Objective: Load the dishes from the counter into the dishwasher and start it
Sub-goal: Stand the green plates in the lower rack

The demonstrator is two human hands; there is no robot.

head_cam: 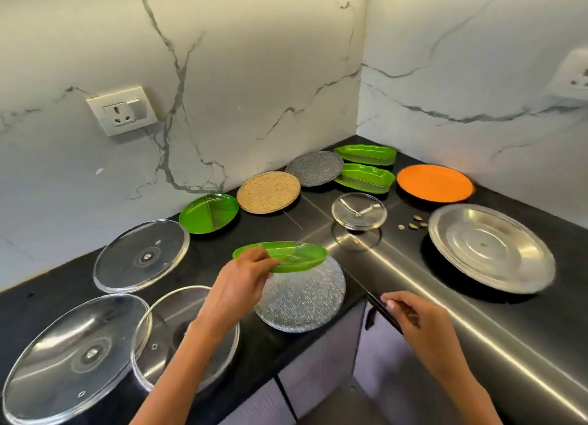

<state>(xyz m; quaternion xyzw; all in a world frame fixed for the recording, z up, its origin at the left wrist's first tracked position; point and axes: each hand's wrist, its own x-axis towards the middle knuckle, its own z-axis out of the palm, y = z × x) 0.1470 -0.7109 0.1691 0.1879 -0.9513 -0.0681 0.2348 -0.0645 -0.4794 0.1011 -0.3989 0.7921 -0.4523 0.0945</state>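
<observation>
My left hand (235,288) pinches the near edge of a green leaf-shaped plate (296,254) and holds it just above a silver glitter plate (302,300) that lies at the front edge of the black counter (318,208). My right hand (416,323) is lower, at the counter's front corner. Its fingers curl around a thin black handle (378,307) on the grey cabinet front (318,377) below the counter. The dishwasher's inside is not in view.
Three glass lids (140,256) (73,354) (171,329) lie at the left. Along the wall are a round green plate (208,213), a tan plate (269,191), a grey plate (314,167), two green leaf dishes (366,154) and an orange plate (434,182). Stacked steel plates (490,248) and a small glass lid (359,210) sit at the right.
</observation>
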